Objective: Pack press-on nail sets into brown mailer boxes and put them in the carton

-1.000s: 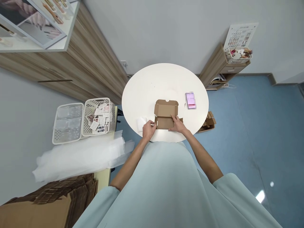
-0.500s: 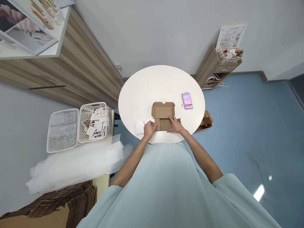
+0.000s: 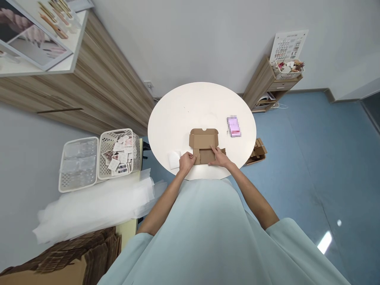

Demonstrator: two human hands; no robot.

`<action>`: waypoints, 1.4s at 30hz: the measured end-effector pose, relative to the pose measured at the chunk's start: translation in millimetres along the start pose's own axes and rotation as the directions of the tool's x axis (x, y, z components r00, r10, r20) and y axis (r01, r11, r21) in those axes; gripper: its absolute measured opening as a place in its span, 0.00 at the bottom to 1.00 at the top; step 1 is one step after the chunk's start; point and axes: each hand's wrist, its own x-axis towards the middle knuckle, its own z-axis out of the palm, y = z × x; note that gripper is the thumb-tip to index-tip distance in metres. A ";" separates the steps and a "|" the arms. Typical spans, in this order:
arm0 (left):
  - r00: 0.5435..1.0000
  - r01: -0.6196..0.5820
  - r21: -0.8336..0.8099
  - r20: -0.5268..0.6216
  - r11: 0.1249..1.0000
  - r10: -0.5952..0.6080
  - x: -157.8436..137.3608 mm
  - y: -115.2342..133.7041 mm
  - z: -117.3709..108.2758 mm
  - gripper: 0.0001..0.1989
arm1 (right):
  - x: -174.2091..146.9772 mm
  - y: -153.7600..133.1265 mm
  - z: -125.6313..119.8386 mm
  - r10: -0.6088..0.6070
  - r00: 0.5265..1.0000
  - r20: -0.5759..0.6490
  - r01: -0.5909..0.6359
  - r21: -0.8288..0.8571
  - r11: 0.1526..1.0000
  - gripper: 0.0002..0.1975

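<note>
A brown cardboard box, partly folded with its lid flap raised away from me, lies near the front edge of the round white table. At its left side my left hand is closed, fingers pinching the left panel. My right hand grips the right side, thumb over the inner panel and the other fingers at the front edge. A side flap sticks out just beyond that hand. Left of the box, beside my left hand, is a white packet. Further right on the table lies a pink-purple pack, its details blurred.
To the left stand a white basket of small cards and a basket of clear packets. White translucent sheets and stacked flat cardboard lie below them. On the floor at right sits an open carton; behind is a small cabinet.
Almost nothing differs. Both hands keep the same hold on the box, and the view has shifted very slightly.
</note>
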 end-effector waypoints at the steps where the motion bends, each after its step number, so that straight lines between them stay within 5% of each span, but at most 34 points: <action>1: 1.000 -0.001 0.000 -0.002 1.000 0.001 -0.3 -0.6 0.4 0.07 | 0.1 -0.5 -0.3 -0.002 1.000 0.000 0.002 0.001 1.000 0.66; 24: 0.998 -0.037 0.190 -0.048 0.981 0.047 -11.2 -0.8 20.5 0.03 | 2.6 -6.5 -5.6 -0.034 0.999 0.003 0.034 0.022 0.999 0.64; 29: 0.997 -0.038 0.183 -0.057 0.982 0.049 -12.8 -0.1 23.8 0.04 | -6.3 2.3 -13.2 -0.048 0.970 -0.239 0.090 0.167 0.982 0.42; 33: 0.997 -0.040 0.159 -0.062 0.986 0.050 -14.2 -0.4 26.0 0.06 | -21.1 25.7 -22.5 0.153 0.844 -0.514 -0.040 0.224 0.974 0.29; 37: 0.996 -0.048 0.163 -0.068 0.986 0.059 -15.1 -0.5 27.4 0.06 | -32.4 42.7 -15.8 0.320 0.826 -0.463 -0.196 0.296 0.935 0.23; 42: 0.996 -0.044 0.171 -0.071 0.984 0.057 -16.7 1.8 26.6 0.05 | -33.9 37.5 0.4 0.326 0.845 -0.424 -0.210 0.297 0.931 0.10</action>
